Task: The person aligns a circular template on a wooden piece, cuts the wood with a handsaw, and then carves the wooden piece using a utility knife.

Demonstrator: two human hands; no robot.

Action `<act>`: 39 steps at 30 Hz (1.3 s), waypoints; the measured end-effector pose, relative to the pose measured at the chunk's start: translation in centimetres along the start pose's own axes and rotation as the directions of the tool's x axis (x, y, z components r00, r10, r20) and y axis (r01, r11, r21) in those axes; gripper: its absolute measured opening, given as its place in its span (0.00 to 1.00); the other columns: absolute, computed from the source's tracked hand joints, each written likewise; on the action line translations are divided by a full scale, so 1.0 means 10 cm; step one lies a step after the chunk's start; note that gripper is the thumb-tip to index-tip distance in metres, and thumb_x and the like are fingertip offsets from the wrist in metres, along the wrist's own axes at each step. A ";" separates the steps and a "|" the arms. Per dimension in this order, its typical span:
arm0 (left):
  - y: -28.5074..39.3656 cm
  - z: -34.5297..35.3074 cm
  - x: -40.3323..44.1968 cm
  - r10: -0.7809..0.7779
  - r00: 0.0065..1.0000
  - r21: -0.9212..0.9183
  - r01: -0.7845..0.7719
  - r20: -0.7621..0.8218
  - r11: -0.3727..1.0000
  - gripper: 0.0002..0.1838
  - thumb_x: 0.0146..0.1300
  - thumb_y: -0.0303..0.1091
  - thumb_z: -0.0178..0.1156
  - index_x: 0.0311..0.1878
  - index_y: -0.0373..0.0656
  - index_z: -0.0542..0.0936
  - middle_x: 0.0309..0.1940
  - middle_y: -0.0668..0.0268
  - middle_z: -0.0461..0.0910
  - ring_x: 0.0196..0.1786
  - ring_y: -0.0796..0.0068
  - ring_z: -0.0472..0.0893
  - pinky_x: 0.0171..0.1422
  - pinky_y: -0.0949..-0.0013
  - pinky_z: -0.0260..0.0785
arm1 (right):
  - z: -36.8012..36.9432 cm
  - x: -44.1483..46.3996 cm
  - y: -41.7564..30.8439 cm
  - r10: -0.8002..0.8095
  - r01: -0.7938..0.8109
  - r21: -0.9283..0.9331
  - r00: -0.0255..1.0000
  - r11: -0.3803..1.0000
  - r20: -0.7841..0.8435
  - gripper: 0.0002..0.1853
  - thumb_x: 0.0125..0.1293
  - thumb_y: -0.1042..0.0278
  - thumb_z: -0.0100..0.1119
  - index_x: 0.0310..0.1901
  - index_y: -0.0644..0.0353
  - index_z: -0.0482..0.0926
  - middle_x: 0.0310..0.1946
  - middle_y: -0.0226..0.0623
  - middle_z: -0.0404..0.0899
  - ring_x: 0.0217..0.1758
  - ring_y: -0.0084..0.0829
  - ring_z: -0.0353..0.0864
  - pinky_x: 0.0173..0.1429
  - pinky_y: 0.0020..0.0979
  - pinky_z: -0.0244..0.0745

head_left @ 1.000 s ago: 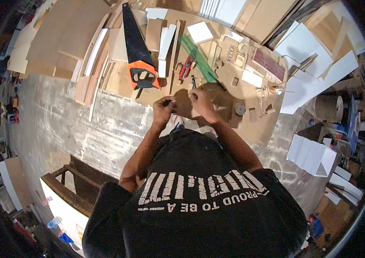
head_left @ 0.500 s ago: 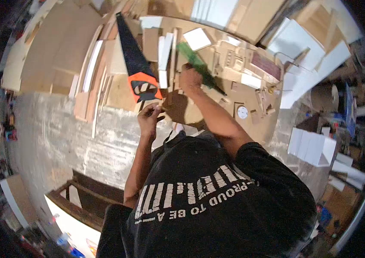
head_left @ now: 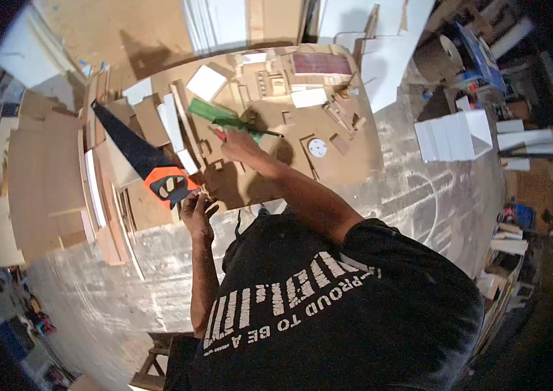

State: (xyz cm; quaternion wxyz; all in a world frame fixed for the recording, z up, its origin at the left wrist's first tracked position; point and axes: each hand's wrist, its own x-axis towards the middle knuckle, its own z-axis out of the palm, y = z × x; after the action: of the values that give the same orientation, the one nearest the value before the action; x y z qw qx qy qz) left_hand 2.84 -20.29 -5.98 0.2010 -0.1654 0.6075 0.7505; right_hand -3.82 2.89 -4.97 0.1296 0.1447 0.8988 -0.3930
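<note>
My left hand (head_left: pixel 197 216) is at the table's near edge, just below the orange handle of a black-bladed saw (head_left: pixel 134 146). Its fingers are pinched together on something too small to make out. Farther right, my right hand (head_left: pixel 242 146) is closed around a red-handled tool (head_left: pixel 220 134), whose red part shows at the fingertips. Beneath and beyond that hand lies a green translucent strip (head_left: pixel 205 109), with a thin dark rod pointing right. Narrow white strips (head_left: pixel 172 122) and a long wooden strip lie between the saw and the green strip.
On the brown tabletop (head_left: pixel 348 159) are a white square (head_left: pixel 206 83), a maroon panel (head_left: pixel 321 63), a white disc (head_left: pixel 317 148) and small wooden pieces. Boards (head_left: pixel 48 182) are stacked at left. A white folded panel (head_left: pixel 454 137) stands on the floor at right.
The view has turned, shifting the table's contents leftward. My right hand has moved away from my left and taken hold of the red-handled tool. My left hand is now closer to the saw handle.
</note>
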 end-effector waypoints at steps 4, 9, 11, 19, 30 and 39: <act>0.01 0.35 0.06 0.010 0.980 0.140 -0.038 0.197 0.989 0.10 0.65 0.30 0.63 0.48 0.42 0.77 0.37 0.65 0.80 0.38 0.66 0.86 0.38 0.67 0.79 | -0.10 -0.50 0.49 -0.139 0.158 0.253 0.986 0.954 -0.092 0.24 0.71 0.53 0.54 0.55 0.69 0.73 0.42 0.53 0.79 0.39 0.49 0.82 0.44 0.46 0.75; -0.25 1.02 -0.10 -0.045 0.899 0.185 -0.040 0.436 0.982 0.14 0.65 0.22 0.59 0.54 0.35 0.77 0.44 0.59 0.81 0.39 0.64 0.87 0.38 0.68 0.80 | -0.21 -1.46 1.22 -0.165 0.352 0.519 0.913 0.779 -0.372 0.22 0.75 0.52 0.50 0.58 0.62 0.74 0.38 0.34 0.77 0.31 0.29 0.77 0.36 0.34 0.74; -0.42 1.31 -0.29 -0.098 0.862 0.312 -0.073 0.498 0.947 0.14 0.64 0.23 0.60 0.53 0.33 0.79 0.46 0.57 0.82 0.41 0.64 0.86 0.40 0.68 0.80 | -0.44 -2.01 1.38 0.088 0.113 0.791 0.975 0.601 -0.206 0.19 0.75 0.53 0.49 0.57 0.58 0.74 0.33 0.30 0.74 0.28 0.24 0.73 0.31 0.29 0.70; -1.79 2.91 -0.95 0.222 0.592 0.326 -0.675 0.775 0.662 0.09 0.60 0.27 0.62 0.41 0.34 0.84 0.30 0.57 0.84 0.33 0.69 0.84 0.38 0.68 0.73 | -0.72 -4.08 2.61 0.608 -0.096 0.966 0.791 0.239 -0.072 0.15 0.74 0.56 0.48 0.52 0.58 0.73 0.24 0.28 0.70 0.19 0.22 0.67 0.22 0.26 0.62; -2.71 4.38 -0.50 0.556 0.552 0.378 -0.833 0.622 0.405 0.05 0.53 0.26 0.65 0.34 0.38 0.84 0.31 0.51 0.83 0.37 0.50 0.83 0.43 0.57 0.76 | -0.68 -5.47 3.53 0.694 -0.143 0.960 0.717 0.239 -0.066 0.16 0.76 0.50 0.50 0.47 0.56 0.73 0.20 0.23 0.68 0.16 0.16 0.64 0.18 0.22 0.59; -2.71 4.29 -0.50 0.501 0.580 0.442 -0.814 0.642 0.376 0.05 0.55 0.25 0.63 0.35 0.38 0.84 0.30 0.49 0.82 0.35 0.50 0.83 0.42 0.56 0.75 | -0.78 -5.32 3.80 0.627 -0.117 0.949 0.773 0.293 -0.098 0.16 0.76 0.52 0.48 0.50 0.57 0.74 0.21 0.24 0.67 0.15 0.17 0.63 0.16 0.23 0.55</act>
State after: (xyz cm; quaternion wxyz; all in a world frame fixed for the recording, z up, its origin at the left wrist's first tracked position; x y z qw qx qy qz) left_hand 20.56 26.06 -17.52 0.0423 0.3467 0.7996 0.4885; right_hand 58.21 24.94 -6.74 -0.0947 0.4913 0.4731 -0.7252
